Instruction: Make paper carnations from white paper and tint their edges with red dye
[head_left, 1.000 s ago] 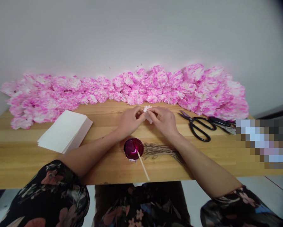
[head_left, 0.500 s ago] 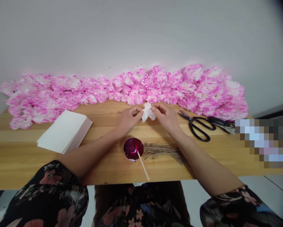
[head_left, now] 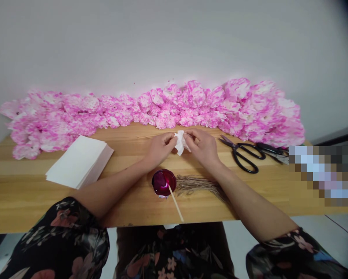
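Observation:
Between my two hands is a small white paper flower [head_left: 180, 143], its thin layers ruffled and partly spread. My left hand [head_left: 161, 146] pinches its left side with thumb and fingers. On the opposite side my right hand [head_left: 202, 145] grips it, also in a pinch. Both hands hold it just above the wooden table, and the fingertips hide parts of it. Nearer to me sits a small bowl of dark magenta liquid [head_left: 162, 183] with a pale wooden stick [head_left: 176, 203] leaning out of it. A bundle of thin brown stems [head_left: 201, 183] lies beside the bowl, near my right forearm.
Pink-and-white paper flowers [head_left: 168, 104] are heaped along the wall at the table's [head_left: 127, 201] back. A stack of white paper [head_left: 79, 159] lies at left. At right lie black-handled scissors [head_left: 245, 157] and another dark-handled tool [head_left: 274, 152], next to a blurred-out patch.
The white paper flower has come slightly lower and nearer to me, and its shape has altered between my fingers. Both hands keep their pinch. Everything else on the table stays put.

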Demonstrator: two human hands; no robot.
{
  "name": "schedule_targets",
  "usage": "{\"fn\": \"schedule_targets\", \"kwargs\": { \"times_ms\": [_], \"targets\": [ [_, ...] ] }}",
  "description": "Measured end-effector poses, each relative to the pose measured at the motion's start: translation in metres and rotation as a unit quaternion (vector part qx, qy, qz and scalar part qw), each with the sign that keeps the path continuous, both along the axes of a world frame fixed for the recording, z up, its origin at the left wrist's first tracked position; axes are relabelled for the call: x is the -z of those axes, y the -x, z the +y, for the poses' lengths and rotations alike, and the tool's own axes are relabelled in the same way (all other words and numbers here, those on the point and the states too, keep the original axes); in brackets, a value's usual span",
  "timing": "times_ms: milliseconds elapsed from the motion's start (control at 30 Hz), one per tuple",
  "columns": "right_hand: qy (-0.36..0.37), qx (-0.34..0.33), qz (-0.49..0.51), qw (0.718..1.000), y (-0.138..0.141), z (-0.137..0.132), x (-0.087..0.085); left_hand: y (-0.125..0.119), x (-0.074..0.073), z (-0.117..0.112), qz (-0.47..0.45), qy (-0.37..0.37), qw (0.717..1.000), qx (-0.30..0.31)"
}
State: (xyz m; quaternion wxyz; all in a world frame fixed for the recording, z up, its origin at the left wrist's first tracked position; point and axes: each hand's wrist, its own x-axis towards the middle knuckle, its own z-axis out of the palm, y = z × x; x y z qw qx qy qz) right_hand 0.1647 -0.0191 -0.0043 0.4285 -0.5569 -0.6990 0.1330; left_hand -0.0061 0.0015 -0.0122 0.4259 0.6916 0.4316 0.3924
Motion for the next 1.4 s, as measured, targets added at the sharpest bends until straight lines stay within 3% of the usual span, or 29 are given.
{"fn": "schedule_targets", "kwargs": {
  "times_ms": [167, 267, 400, 567, 733, 900, 1067, 1167, 1400],
  "targets": [
    [0.101, -0.014, 0.213, 0.972, -0.004, 0.004, 0.000, 0.000, 0.002, 0.004, -0.128, 0.101, 0.986, -0.022],
    [0.128, -0.026, 0.255, 0.958, -0.004, 0.004, -0.002, 0.001, 0.003, 0.006, -0.154, 0.109, 0.982, -0.022],
    [0.113, -0.026, 0.219, 0.969, -0.003, 0.002, -0.005, 0.001, 0.003, 0.004, -0.136, 0.084, 0.987, -0.007],
    [0.088, -0.016, 0.131, 0.987, -0.002, 0.002, -0.001, 0.001, 0.000, -0.001, -0.050, 0.033, 0.997, 0.039],
    [0.024, -0.023, 0.028, 0.999, 0.001, -0.001, 0.000, 0.003, 0.001, -0.001, 0.035, 0.007, 0.999, 0.028],
    [0.028, -0.026, 0.034, 0.999, 0.002, -0.001, 0.000, 0.004, 0.011, 0.006, -0.024, 0.041, 0.998, 0.033],
    [0.123, -0.032, 0.214, 0.969, -0.002, 0.003, 0.002, 0.003, 0.009, 0.005, -0.072, 0.079, 0.994, 0.021],
    [0.148, -0.038, 0.262, 0.953, -0.006, 0.004, -0.002, 0.003, 0.006, 0.004, -0.082, 0.080, 0.993, 0.011],
    [0.099, -0.029, 0.114, 0.988, -0.009, -0.004, -0.015, 0.004, 0.007, 0.007, -0.106, 0.093, 0.990, 0.008]
  ]
}}
